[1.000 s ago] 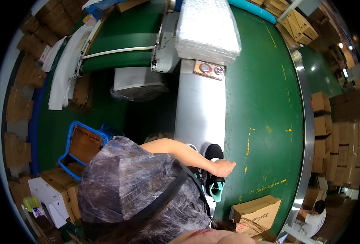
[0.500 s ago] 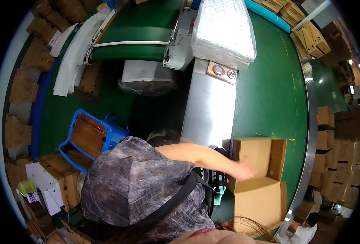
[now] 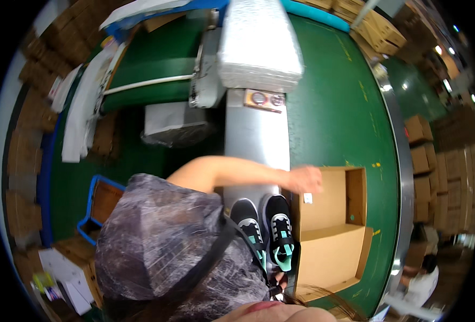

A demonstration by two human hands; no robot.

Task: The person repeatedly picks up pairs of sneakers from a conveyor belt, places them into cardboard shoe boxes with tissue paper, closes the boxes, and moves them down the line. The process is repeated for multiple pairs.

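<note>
Hovering at the open carton (image 3: 331, 257), right of centre, the left hand (image 3: 304, 179) is blurring and the right hand (image 3: 282, 280), lower centre, half-hiding, grips unreadable; both shoes (image 3: 279, 217) are standing unboxed.

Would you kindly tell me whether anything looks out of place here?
Nothing clearly stands out: the two shoes sit side by side on the metal bench, and the open cardboard box lies to their right.

Two shoes (image 3: 279, 226), one wide-open box (image 3: 329, 256)
</note>
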